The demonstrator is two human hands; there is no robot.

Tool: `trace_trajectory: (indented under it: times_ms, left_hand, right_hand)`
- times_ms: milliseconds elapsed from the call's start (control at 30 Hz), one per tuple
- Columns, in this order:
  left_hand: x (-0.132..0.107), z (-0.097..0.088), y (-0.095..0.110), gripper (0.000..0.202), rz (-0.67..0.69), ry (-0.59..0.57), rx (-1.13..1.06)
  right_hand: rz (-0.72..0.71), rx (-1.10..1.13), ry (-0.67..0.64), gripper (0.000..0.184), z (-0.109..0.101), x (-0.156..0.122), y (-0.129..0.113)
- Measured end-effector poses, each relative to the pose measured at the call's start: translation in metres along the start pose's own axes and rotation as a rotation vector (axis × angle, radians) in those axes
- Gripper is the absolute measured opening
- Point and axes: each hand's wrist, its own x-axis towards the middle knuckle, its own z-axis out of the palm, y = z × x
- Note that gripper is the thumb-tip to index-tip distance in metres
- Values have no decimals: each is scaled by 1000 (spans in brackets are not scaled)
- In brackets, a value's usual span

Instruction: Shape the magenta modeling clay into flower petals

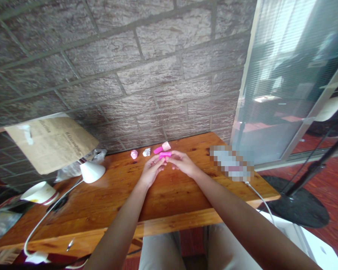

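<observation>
Both of my hands are together above the middle of the wooden desk, closed on one piece of bright pink modelling clay. My left hand pinches its left end and underside. The fingertips of my right hand grip its right end. Just behind the fingers, another bright pink strip lies on the desk, touching or close to a pale pink block. To the left of these sit a white lump and a faceted pink ball.
The wooden desk stands against a stone-block wall. At left are a lamp with a paper shade, a clear plastic bag and a white cup. A blurred-out object with a white cable lies at right.
</observation>
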Motion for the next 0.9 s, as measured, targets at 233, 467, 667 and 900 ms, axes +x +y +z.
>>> trace_trajectory:
  times_ms: [233,467,667,900]
  left_hand:
    - [1,0,-1,46,1,7,17]
    - [2,-1,-1,45,15,50,18]
    - [2,-1,-2,46,25,44,35]
    - [0,0,-3,55,39,-6,63]
  right_hand:
    - [36,-15,-1,39,1,-3,-3]
    - [61,-60,-37,46,4,-6,-7]
    - [42,-6,-55,48,5,-5,-7]
    - [115,-18,-3,46,3,-4,-11]
